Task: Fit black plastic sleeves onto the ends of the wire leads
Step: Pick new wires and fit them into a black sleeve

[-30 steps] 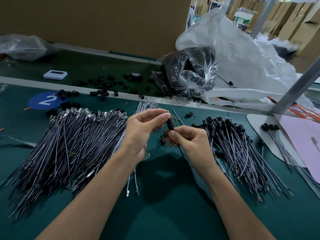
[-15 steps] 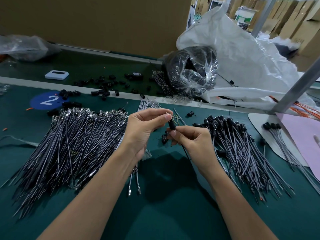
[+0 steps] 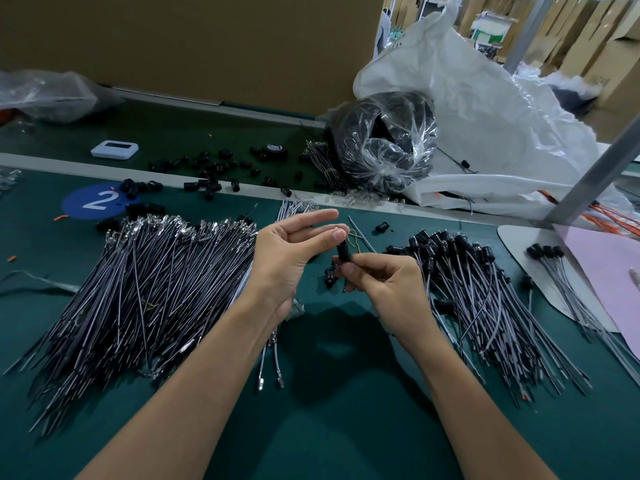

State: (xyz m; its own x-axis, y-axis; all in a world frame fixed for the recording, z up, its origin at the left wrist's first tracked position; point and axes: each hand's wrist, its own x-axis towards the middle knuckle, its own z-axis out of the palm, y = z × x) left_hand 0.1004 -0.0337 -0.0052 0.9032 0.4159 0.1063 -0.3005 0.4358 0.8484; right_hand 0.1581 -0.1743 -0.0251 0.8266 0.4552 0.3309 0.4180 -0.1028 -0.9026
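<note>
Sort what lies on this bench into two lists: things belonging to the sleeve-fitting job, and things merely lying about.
Job: right hand holding a black sleeve; left hand; pile of bare leads; pile of sleeved leads; loose sleeves.
Lying about: white device; blue number disc; white sack; pink sheet.

One left hand, one right hand, one held sleeve, one bare-lead heap, one sleeved-lead heap.
</note>
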